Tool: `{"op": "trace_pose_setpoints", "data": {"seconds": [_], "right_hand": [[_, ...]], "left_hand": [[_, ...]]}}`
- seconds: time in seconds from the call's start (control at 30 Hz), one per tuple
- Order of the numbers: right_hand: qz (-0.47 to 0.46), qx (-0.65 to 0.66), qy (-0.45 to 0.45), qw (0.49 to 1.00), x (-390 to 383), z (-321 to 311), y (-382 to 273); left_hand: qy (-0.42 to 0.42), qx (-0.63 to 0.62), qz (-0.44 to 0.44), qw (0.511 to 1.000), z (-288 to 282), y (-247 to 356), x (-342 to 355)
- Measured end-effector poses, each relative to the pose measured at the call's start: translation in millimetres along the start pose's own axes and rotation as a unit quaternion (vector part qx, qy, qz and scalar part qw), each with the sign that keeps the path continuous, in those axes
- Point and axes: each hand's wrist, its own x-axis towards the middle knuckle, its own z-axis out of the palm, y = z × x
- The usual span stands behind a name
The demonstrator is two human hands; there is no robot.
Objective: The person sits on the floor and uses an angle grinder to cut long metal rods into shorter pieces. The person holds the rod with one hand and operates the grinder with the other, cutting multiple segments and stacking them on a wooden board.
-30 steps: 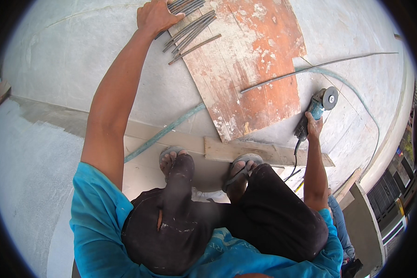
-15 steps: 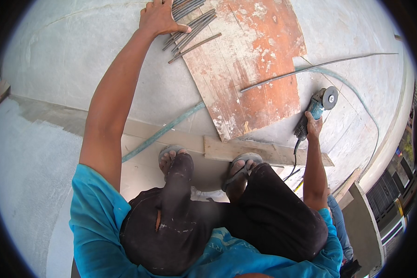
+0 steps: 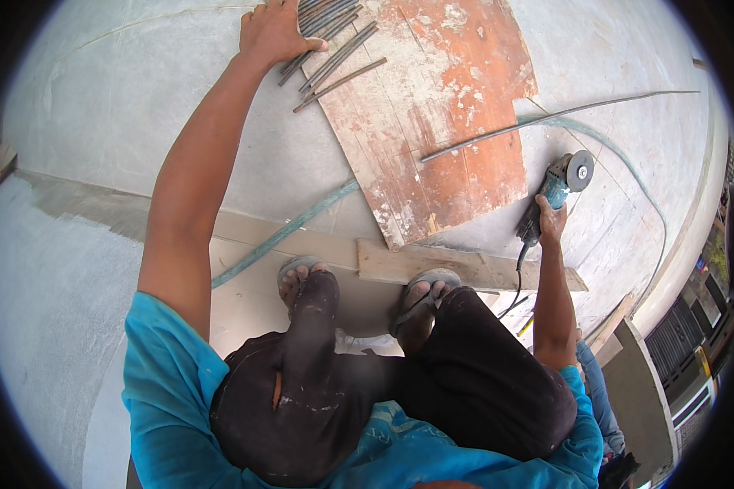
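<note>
My left hand [image 3: 271, 34] reaches far out over the left ends of several short steel rods [image 3: 341, 55]. Its fingers are apart and the thumb is stretched over the rods; part of the bundle lies hidden beneath the hand. One short rod rests a little apart, nearest me. The rods lie across the edge of a worn orange-and-white board [image 3: 457, 106]. On the right, my right hand [image 3: 552, 218] is closed around the body of a teal-and-black angle grinder [image 3: 556, 191]. The grinder's disc [image 3: 581, 171] faces up, clear of the long rod.
A long thin rod [image 3: 546, 116] crosses the board's right side. A green hose [image 3: 289, 231] runs beneath the board. A wooden plank [image 3: 457, 267] lies by my feet, and the grinder's cord [image 3: 519, 281] trails past its right end. Someone's jeans [image 3: 597, 399] show at lower right.
My left hand has shifted slightly left and down, and some of the rods beneath it have slid a little left with it. The grinder stays almost in place.
</note>
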Motion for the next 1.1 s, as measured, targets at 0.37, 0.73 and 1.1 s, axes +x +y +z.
{"op": "trace_pose_setpoints", "data": {"seconds": [0.37,0.73,1.1], "right_hand": [[-0.012,0.058,-0.034,0.998,-3.7,2.3,-4.3],[-0.014,0.034,-0.003,0.999,-6.2,4.9,-8.2],[-0.046,0.059,-0.020,0.997,-4.5,3.4,-3.9]], "left_hand": [[0.037,-0.024,0.004,0.999,3.9,-7.0,5.2],[-0.004,0.055,-0.005,0.998,15.4,15.7,-4.1],[0.013,0.003,-0.007,1.000,15.4,3.4,0.9]]}}
